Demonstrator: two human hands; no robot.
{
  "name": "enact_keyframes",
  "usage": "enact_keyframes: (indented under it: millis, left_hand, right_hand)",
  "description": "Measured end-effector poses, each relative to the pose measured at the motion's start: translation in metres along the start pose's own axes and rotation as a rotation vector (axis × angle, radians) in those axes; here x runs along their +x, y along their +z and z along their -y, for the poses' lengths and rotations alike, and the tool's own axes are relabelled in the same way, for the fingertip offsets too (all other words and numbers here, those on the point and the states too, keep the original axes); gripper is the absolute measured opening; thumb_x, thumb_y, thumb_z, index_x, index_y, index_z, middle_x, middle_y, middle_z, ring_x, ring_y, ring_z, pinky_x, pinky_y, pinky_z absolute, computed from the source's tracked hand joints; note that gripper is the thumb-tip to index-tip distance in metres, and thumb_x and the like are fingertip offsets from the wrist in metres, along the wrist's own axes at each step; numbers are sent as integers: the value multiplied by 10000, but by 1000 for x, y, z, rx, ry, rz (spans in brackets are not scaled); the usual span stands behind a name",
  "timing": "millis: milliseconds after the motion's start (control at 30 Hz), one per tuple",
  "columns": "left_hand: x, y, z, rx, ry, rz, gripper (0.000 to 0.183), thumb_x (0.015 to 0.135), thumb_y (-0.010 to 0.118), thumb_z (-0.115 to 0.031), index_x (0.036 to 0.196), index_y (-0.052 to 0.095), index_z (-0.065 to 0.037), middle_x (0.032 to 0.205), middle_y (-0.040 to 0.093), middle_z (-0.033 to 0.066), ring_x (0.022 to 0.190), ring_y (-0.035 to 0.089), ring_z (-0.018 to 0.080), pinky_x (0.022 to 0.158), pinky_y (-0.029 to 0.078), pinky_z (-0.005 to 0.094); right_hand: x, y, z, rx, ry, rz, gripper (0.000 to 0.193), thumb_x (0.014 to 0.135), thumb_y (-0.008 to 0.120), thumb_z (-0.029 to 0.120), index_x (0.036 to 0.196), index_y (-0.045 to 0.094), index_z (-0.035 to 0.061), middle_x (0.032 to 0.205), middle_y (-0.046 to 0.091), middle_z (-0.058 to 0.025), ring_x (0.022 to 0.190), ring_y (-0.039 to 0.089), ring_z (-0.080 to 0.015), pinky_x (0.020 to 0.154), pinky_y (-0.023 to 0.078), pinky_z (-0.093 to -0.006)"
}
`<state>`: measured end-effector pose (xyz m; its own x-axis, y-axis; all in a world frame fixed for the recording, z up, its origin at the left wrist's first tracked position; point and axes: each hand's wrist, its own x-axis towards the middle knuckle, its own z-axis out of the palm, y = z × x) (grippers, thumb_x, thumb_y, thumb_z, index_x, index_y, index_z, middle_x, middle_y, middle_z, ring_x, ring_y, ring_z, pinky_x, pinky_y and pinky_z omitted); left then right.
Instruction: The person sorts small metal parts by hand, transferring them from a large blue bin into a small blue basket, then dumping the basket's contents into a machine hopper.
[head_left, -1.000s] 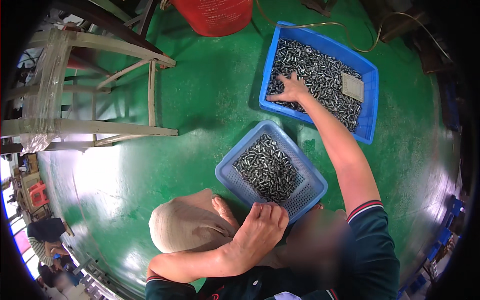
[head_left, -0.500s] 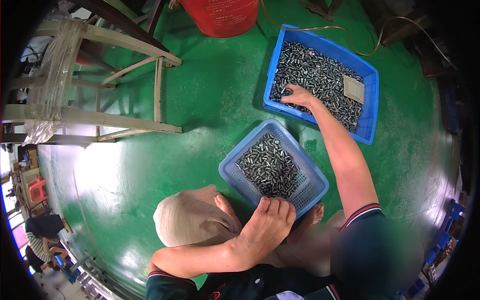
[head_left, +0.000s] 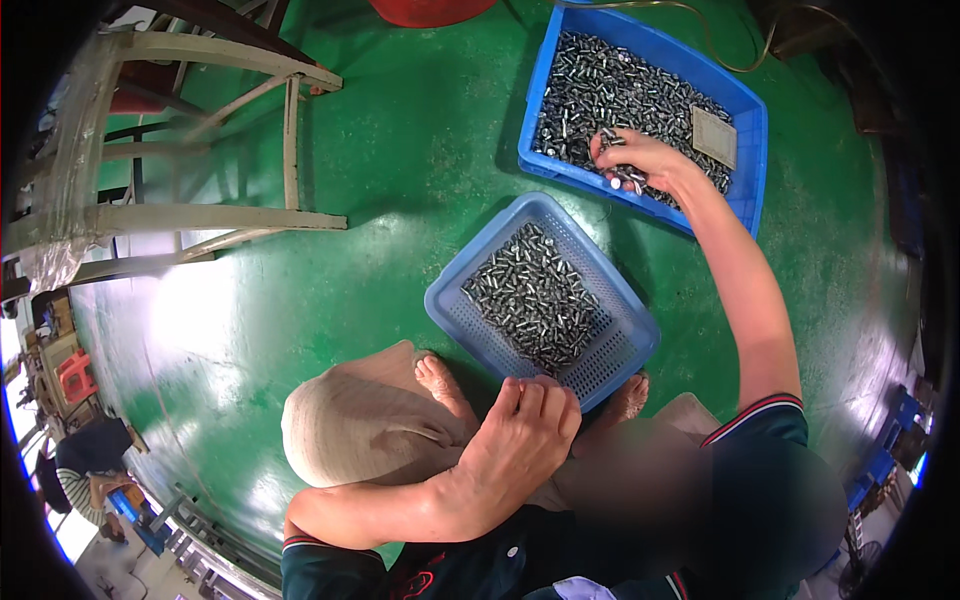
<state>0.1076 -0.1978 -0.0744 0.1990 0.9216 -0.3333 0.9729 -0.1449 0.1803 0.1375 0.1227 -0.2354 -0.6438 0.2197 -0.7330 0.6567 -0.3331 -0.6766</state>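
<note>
My right hand (head_left: 640, 163) is closed around a handful of short, shiny metal fasteners (head_left: 628, 178), just above the near side of a deep blue bin (head_left: 757, 150). Many more of the same pieces (head_left: 620, 90) fill that bin. Nearer to me, a lighter blue perforated basket (head_left: 628, 355) stands on the floor between my feet, with a heap of the fasteners (head_left: 530, 295) in it. My left hand (head_left: 525, 430) is at the basket's near edge with its fingers curled; what they hold, if anything, is hidden.
A pale flat rectangular piece (head_left: 714, 137) lies on the fasteners in the bin. To the left stands a metal frame (head_left: 290, 150) partly wrapped in clear plastic. A red bucket (head_left: 430, 8) and a thin hose (head_left: 735, 66) are at the far side. Another person (head_left: 85, 470) is at far left.
My right hand has lifted from among the fasteners, bringing up a handful, and has moved right and nearer to me. My left hand has stayed by the basket. The view has shifted slightly.
</note>
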Motion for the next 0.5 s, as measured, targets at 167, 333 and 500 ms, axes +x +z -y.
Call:
enact_keyframes:
  millis: [167,333,500]
  left_hand:
    - [4,4,3,-17,0,2,348,727,477,-140,1045,486,-1,925,509,99,826,493,183,777,382,285]
    - [11,3,6,-32,17,20,350,727,477,-146,1045,486,1,931,510,103,832,494,186,782,383,290]
    - [20,5,4,-23,34,27,371,726,501,-173,1057,483,-6,958,506,110,850,498,201,794,387,303]
  right_hand:
    - [-55,37,7,-165,-54,230,165,651,591,104,802,526,89,667,502,13,541,467,-47,397,339,-188]
    - [-79,100,-45,-467,-310,356,242,684,604,156,912,566,84,839,562,-54,718,542,-142,591,443,-252]
    - [-78,78,-64,-612,-591,107,276,736,600,112,1010,590,82,1069,550,-129,898,560,-227,757,452,-309]
